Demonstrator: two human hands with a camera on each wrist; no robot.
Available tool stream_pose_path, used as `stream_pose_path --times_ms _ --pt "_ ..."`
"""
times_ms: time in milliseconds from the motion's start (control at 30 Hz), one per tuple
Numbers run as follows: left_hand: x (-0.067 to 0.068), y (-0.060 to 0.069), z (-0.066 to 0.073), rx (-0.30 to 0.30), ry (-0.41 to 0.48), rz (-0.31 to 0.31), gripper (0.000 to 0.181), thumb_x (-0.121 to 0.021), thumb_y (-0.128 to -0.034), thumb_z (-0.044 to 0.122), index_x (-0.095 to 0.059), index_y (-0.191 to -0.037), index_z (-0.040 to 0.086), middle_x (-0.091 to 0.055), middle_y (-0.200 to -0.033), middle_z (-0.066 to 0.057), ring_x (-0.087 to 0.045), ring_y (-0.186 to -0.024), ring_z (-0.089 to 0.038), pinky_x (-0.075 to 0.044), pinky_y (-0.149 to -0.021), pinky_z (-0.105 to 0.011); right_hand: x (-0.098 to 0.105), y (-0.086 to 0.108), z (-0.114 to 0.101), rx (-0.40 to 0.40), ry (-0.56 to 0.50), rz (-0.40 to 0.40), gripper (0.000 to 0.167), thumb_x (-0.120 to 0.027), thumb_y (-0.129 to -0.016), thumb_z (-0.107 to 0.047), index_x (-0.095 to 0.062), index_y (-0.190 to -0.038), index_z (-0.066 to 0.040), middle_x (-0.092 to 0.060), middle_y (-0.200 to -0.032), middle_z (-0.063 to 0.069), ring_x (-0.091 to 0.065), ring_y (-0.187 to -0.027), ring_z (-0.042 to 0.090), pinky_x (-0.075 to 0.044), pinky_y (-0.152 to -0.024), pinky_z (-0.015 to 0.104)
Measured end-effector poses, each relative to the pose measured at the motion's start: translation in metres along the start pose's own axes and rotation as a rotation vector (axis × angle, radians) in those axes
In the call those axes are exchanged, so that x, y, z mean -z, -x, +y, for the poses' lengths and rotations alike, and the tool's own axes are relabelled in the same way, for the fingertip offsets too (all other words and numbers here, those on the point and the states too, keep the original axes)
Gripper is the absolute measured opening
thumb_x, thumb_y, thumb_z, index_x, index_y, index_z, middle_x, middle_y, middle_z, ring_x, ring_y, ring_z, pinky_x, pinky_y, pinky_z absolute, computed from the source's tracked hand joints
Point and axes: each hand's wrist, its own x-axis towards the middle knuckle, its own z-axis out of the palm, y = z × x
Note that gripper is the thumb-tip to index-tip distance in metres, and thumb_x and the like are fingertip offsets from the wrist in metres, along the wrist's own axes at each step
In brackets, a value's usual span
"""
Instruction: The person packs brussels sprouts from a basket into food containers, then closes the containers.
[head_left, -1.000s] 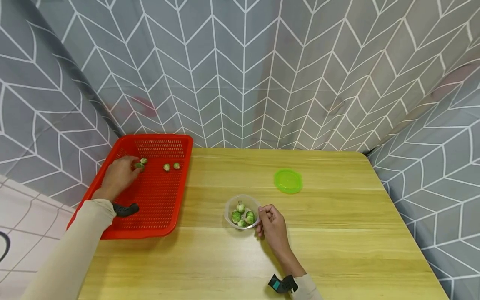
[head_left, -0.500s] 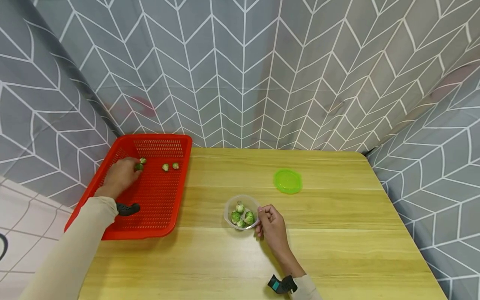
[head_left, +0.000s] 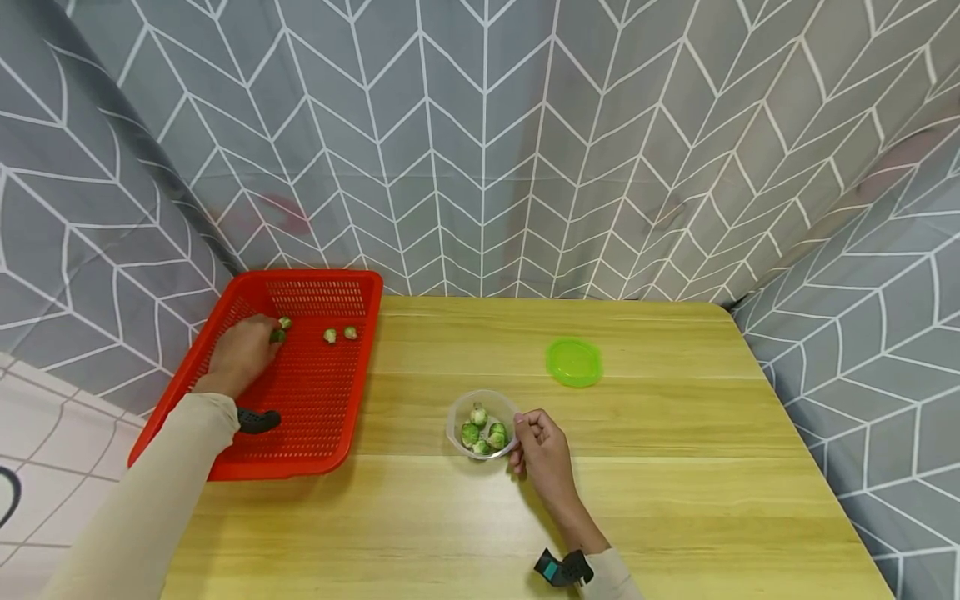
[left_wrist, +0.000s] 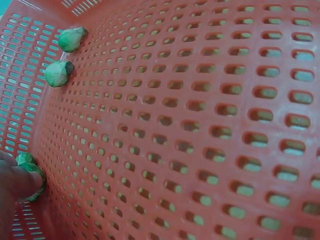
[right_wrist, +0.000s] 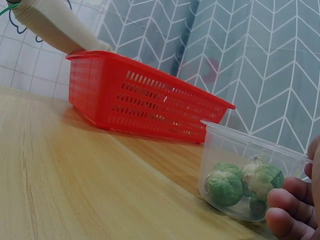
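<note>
Inside the red plastic basket [head_left: 315, 408], my left hand [head_left: 242, 354] grips a green Brussels sprout [head_left: 277, 335] near the far left wall. One more sprout [head_left: 285, 322] lies just beyond those fingers. Two others, a pale sprout [head_left: 330, 336] and its neighbour [head_left: 350, 332], sit side by side on the basket floor; the left wrist view shows this pair too. My right hand [head_left: 546, 458] pinches the rim of a clear plastic bowl [right_wrist: 212, 145] between thumb and fingers. Several sprouts [right_wrist: 225, 185] lie in that bowl, which stands on the table.
A bright green lid [head_left: 574, 362] lies flat on the wooden table [head_left: 675, 467], behind and right of the bowl. Patterned grey curtains [head_left: 480, 150] hang along the table's back and at both sides.
The left hand's fingers have drawn in around the sprout, which is now more covered. The right hand and bowl hold their place.
</note>
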Motion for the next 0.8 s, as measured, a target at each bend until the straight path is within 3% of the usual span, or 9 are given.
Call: stream_pose_path --times_ms 333,800 --pt "0.001 0.002 0.001 0.010 0.016 -0.021 0.020 -0.069 -0.0883 0.005 -0.066 -0.104 -0.006 -0.063 -0.099 -0.024 -0.062 -0.087 -0.045 -0.051 -0.074 -0.062 0.000 0.000 0.000 -0.003 0.002 0.006 0.029 -0.056 -0.105 -0.014 -0.056 -0.100 0.014 -0.060 -0.072 0.031 -0.056 -0.047 0.022 -0.051 -0.043 0.033" --pt "0.017 0.010 0.017 0.020 0.179 0.007 0.034 -0.077 -0.0868 0.008 -0.068 -0.116 -0.006 -0.065 -0.113 -0.030 -0.060 -0.102 -0.047 -0.047 -0.090 -0.063 -0.001 0.000 -0.001 0.000 0.001 0.004 0.030 -0.055 -0.105 -0.014 -0.055 -0.100 0.016 -0.059 -0.073 0.032 -0.057 -0.048 0.023 -0.052 -0.043 0.032"
